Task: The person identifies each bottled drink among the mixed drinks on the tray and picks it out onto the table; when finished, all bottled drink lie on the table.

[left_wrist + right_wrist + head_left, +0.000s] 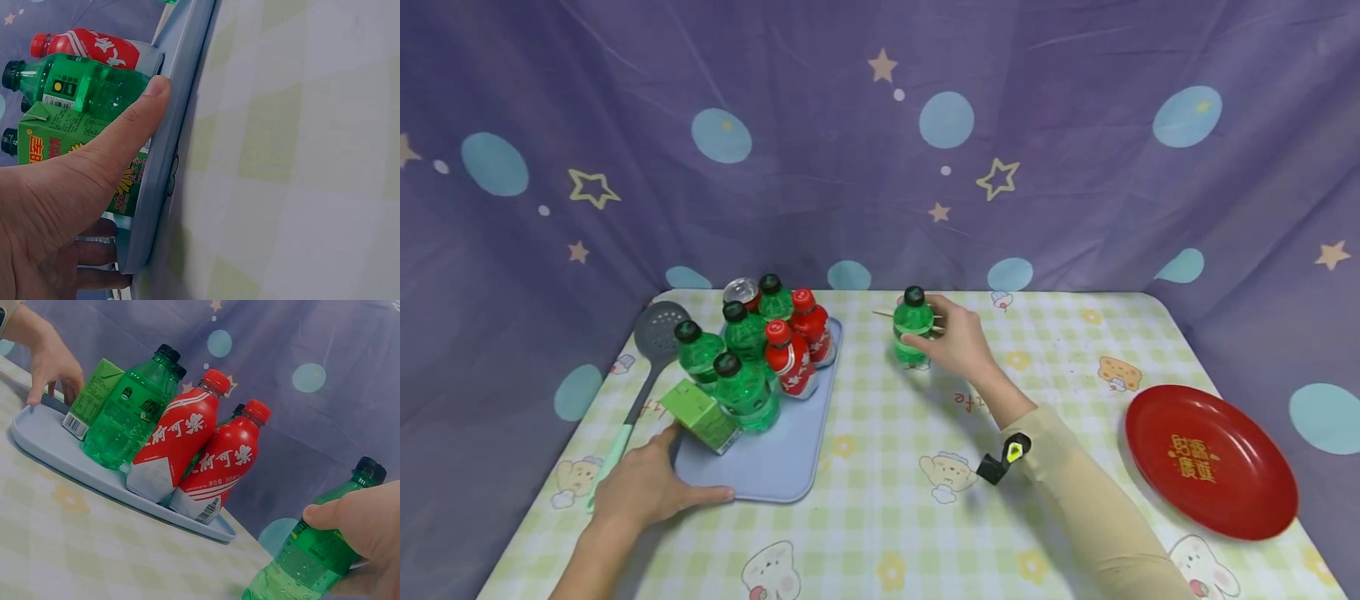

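Note:
My right hand [955, 337] grips a small green soda bottle [913, 321] with a black cap, thumb on its near side. The bottle is upright in the head view, right of the tray. At the lower left, my left hand [643, 479] holds the near left corner of a light blue tray [782, 475], thumb along the front rim and fingers at the left side. On the tray stand several green bottles [747, 396], two red bottles [178, 437] with white lettering, a green drink carton [53, 134] and a can [742, 292].
Left of the tray lies a slotted turner [661, 333] with a grey head and mint handle. A red oval plate [1213, 462] with gold characters sits at the right. Behind the held bottle a thin stick [882, 312] shows. A patterned cloth [880, 517] covers the table; a purple curtain [850, 208] hangs behind.

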### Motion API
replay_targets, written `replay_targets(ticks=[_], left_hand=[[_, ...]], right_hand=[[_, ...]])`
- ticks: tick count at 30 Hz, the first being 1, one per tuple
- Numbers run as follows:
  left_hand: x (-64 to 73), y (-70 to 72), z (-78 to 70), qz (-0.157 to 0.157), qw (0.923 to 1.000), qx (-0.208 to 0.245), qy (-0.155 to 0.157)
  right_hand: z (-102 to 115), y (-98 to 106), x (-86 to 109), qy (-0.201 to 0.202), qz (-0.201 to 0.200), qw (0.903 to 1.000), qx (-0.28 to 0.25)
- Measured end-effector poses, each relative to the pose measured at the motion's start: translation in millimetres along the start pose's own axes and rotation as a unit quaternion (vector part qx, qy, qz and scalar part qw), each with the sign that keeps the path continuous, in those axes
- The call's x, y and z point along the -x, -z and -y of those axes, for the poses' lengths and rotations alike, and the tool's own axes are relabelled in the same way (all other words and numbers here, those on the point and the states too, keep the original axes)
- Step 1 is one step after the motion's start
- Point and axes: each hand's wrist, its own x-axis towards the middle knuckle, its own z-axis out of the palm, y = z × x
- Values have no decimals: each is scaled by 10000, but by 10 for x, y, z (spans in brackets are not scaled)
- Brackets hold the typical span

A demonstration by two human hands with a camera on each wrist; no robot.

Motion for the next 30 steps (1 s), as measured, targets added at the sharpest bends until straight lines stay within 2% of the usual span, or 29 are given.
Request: replay_targets(ticks=[8,25,30], left_hand=[[7,2,1,-69,10000,-18,-17],[-5,6,-23,118,9999,-6,116],[-10,21,-22,106,9999,-44,68]], right_hand=[[-21,-29,-14,91,100,9999,-22],[-3,-77,-33,101,197,9993,-310],[4,-115,-48,36,265,9989,-383]])
